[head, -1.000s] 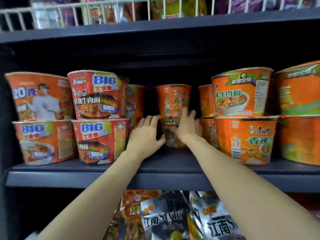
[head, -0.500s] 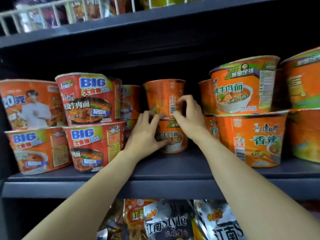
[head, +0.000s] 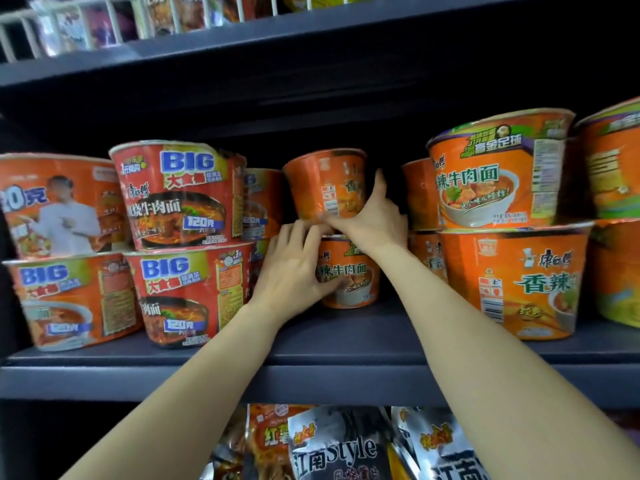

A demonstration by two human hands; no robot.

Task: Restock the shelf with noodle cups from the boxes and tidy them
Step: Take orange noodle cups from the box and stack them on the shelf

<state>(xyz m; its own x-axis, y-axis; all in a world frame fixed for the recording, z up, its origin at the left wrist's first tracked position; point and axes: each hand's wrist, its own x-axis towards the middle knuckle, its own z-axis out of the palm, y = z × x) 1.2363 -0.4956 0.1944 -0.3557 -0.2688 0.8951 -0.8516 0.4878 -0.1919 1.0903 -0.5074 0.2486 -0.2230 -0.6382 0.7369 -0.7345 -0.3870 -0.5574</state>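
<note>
Two small orange noodle cups stand stacked deep in the middle of the dark shelf (head: 311,341). My right hand (head: 372,220) grips the base of the upper cup (head: 323,181), thumb along its bottom rim and a finger up its right side. My left hand (head: 294,268) holds the left side of the lower cup (head: 349,275), thumb across its front. Red BIG noodle bowls (head: 176,195) are stacked two high on the left. Larger orange bowls (head: 495,174) are stacked two high on the right.
A wire-fronted shelf (head: 104,15) with packets runs overhead. Silver and orange snack bags (head: 332,448) fill the shelf below. More orange bowls (head: 613,168) sit at the far right edge. Bare shelf board lies in front of the middle cups.
My right hand rose from the lower cup to grip the upper cup's base. The stacked cups came nearer and slightly left. The view tilted down a little.
</note>
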